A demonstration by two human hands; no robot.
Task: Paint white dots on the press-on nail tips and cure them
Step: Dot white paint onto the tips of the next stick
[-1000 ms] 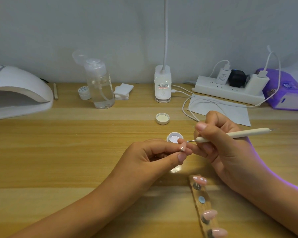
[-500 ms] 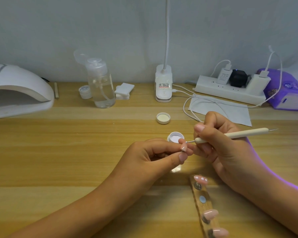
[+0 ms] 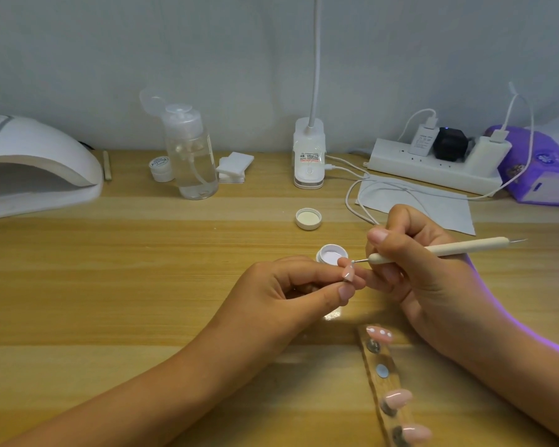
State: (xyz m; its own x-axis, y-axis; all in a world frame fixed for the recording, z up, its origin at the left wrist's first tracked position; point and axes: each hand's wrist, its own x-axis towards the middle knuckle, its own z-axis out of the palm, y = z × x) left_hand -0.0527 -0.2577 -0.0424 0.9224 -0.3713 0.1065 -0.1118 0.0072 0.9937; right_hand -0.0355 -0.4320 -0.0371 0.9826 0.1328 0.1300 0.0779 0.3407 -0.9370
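Wooden table [image 3: 110,285], light plank grain. Back edge, left to right: white curing lamp [image 3: 36,162], thin wooden stick [image 3: 106,165], small white jar [image 3: 160,169], clear pump bottle [image 3: 191,156], stack of cotton pads [image 3: 234,167], clip lamp base [image 3: 309,156], white power strip [image 3: 433,169], purple tissue pack [image 3: 542,169]. White sheet [image 3: 433,204] lies just in front of the power strip, with a white cable [image 3: 348,204] looped at its left edge. Mid-table: loose cap [image 3: 308,218], inside up. Nearer, open white pot [image 3: 331,253]. Near edge, right of centre: wooden strip [image 3: 388,382] bearing pink nail tips [image 3: 397,398].

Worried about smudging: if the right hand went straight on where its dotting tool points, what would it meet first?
The pink nail tip pinched by the left hand; the ball end of the dotting tool looks almost on it.
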